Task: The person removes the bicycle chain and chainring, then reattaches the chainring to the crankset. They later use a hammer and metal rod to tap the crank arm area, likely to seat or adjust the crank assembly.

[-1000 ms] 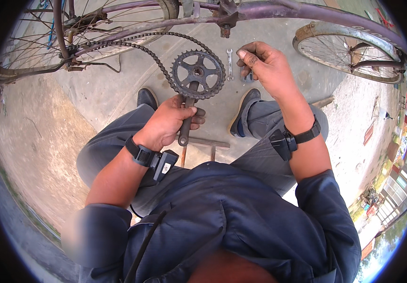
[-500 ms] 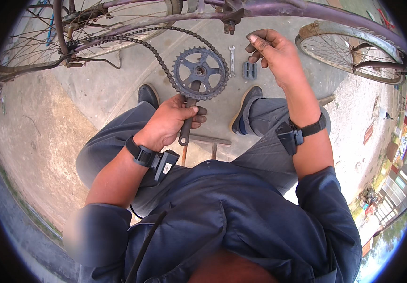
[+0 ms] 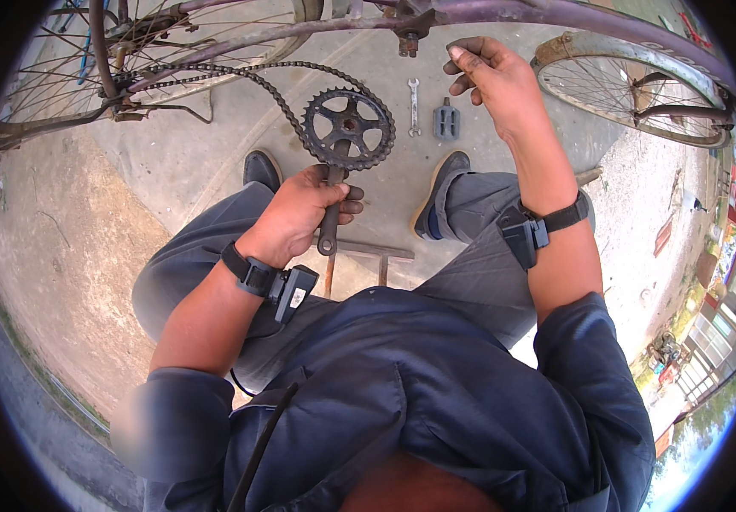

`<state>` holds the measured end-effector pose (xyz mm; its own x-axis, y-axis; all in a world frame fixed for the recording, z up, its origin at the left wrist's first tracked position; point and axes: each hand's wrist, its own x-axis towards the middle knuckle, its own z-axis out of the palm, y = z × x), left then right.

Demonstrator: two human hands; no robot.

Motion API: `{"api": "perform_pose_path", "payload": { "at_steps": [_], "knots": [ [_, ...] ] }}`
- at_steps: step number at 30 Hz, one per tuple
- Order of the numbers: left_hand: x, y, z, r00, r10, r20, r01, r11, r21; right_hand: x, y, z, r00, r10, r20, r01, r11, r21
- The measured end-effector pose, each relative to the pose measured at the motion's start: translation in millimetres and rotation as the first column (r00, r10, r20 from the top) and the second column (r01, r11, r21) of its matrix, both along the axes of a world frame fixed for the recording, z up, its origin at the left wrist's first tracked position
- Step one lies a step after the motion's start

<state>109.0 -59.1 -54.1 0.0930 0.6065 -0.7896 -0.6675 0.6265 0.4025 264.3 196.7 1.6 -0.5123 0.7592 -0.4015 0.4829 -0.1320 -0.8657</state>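
Observation:
My left hand [image 3: 312,205] is closed round a dark crank arm [image 3: 331,218], whose far end carries a toothed chainring [image 3: 348,125]. A bicycle chain [image 3: 276,96] runs from the rear wheel and loops about the chainring. The raised right hand [image 3: 500,81] is apart from the chainring, near the purple bicycle frame. Its thumb and fingertips are bent together; whatever they may hold is too small or hidden to name. Left of and below that hand, an open-ended wrench [image 3: 415,107] and a grey pedal [image 3: 446,121] lie on the concrete.
The purple bicycle frame [image 3: 521,13] spans the top, with its bottom bracket axle [image 3: 409,44] pointing toward me. A spoked wheel [image 3: 637,90] is at the right, and the rear wheel [image 3: 61,77] at the left. My shoes [image 3: 263,169] flank the work; a wooden bar [image 3: 363,248] lies between my legs.
The chainring and crank arm have shifted slightly left in my left hand's hold, and the chainring has tilted a little. My right hand has moved slightly up, toward the bicycle frame.

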Motion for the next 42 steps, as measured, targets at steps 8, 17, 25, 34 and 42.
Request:
{"api": "perform_pose_path", "payload": {
  "at_steps": [8,17,25,34,42],
  "knots": [
    [-2,1,-13,0.998,0.051,-0.040,-0.054,0.996,-0.069,0,2,-3,1.000,0.002,-0.007,-0.002,1.000,0.003],
    [-19,3,-57,0.968,0.115,-0.224,-0.170,0.955,-0.245,5,6,5,0.997,-0.048,-0.068,0.049,0.999,0.013],
    [-31,19,-104,0.886,0.337,-0.319,-0.426,0.862,-0.274,27,19,12,0.978,-0.063,-0.198,0.071,0.997,0.034],
    [-56,48,-153,0.759,0.630,-0.166,-0.649,0.710,-0.274,26,13,28,0.980,-0.075,-0.183,0.080,0.997,0.020],
    [-76,55,-181,0.664,0.745,-0.055,-0.729,0.630,-0.267,22,12,27,0.979,-0.087,-0.185,0.085,0.996,-0.020]
  ]
}}
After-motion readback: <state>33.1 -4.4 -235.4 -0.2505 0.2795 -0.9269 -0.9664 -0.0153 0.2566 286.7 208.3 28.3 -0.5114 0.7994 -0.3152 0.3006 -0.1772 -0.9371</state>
